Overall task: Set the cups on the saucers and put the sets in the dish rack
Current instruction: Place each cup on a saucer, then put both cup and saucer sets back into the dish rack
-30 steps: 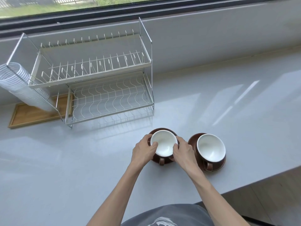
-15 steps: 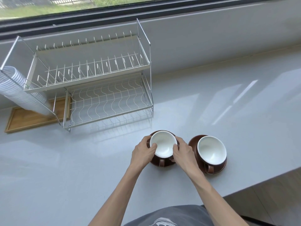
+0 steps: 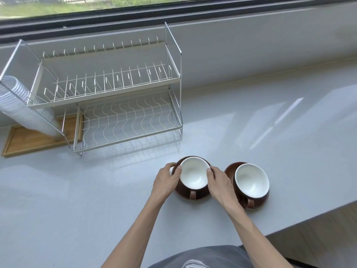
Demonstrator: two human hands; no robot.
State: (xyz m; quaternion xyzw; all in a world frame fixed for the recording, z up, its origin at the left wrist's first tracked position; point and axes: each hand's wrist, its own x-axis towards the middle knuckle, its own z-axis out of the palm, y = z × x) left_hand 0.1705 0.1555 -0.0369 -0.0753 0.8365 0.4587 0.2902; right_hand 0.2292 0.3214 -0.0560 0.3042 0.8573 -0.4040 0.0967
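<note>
While both hands clasp the left saucer (image 3: 193,194) by its rim, left hand (image 3: 166,180) and right hand (image 3: 219,182) flank its cup (image 3: 194,174); the second cup (image 3: 251,179) sits just right, near the counter edge (image 3: 309,217), with bare counter before the dish rack (image 3: 123,105).

Both hands shift their hold on the left set, the brown ceramic cup with a white inside (image 3: 194,176) standing on its round brown saucer (image 3: 192,194). A second ago the left hand (image 3: 167,179) pressed against the cup's rim from the left; now it sits lower and further out, its fingers curled round the saucer's left edge and only the thumb near the rim. The right hand (image 3: 219,181) likewise slides down from the rim to the saucer's right edge. Relative to the two-tier wire dish rack (image 3: 123,97), the set seems to keep its place, though the camera's own shifting leaves that unsure.
</note>
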